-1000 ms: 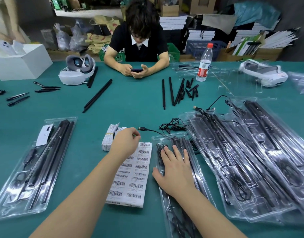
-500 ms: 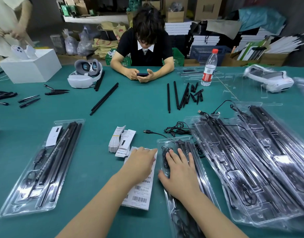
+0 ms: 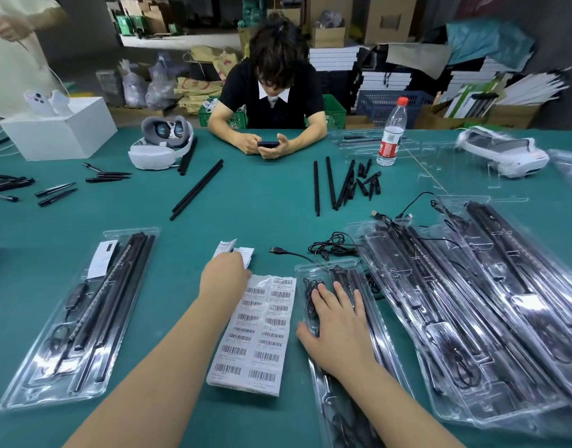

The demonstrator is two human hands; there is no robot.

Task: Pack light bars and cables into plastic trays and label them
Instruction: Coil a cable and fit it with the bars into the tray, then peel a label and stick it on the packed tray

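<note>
Clear packed trays (image 3: 472,318) flank both hands: right (image 3: 338,321) flat on tray (image 3: 313,270), left (image 3: 225,274) fingering labels (image 3: 236,250)

A single head-worn wide-angle view is given, aimed forward and down across the green table (image 3: 265,202) from its near edge. Both forearms are seen entering from 6 o'clock, close to the lens. The far shelving is seen toward 12 o'clock. No second view is provided.
</note>
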